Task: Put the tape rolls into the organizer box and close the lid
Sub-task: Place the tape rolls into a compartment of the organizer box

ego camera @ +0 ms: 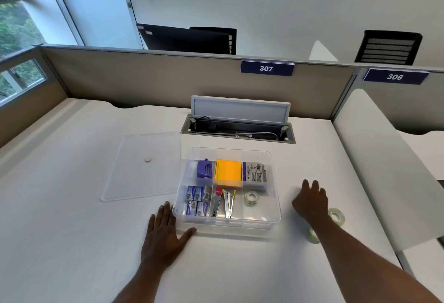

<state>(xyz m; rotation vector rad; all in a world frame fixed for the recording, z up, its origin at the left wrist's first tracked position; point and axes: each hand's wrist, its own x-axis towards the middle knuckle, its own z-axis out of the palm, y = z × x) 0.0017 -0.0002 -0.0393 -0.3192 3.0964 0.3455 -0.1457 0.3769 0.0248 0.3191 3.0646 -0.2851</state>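
Observation:
A clear organizer box (276,209) sits open on the white desk. One clear tape roll (251,198) lies in its front right compartment. Two more tape rolls lie on the desk right of the box: one (337,215) beside my right wrist, one (312,235) partly hidden under my forearm. My right hand (310,200) hovers just right of the box, fingers spread, holding nothing. My left hand (165,233) rests flat on the desk at the box's front left corner. The clear lid (134,182) lies flat to the left of the box.
The box also holds a purple stapler, orange sticky notes, an eraser pack, staple boxes and staple removers. An open cable tray (237,129) lies behind the box. A partition (144,79) closes the desk's far side, and a white divider (384,158) stands to the right.

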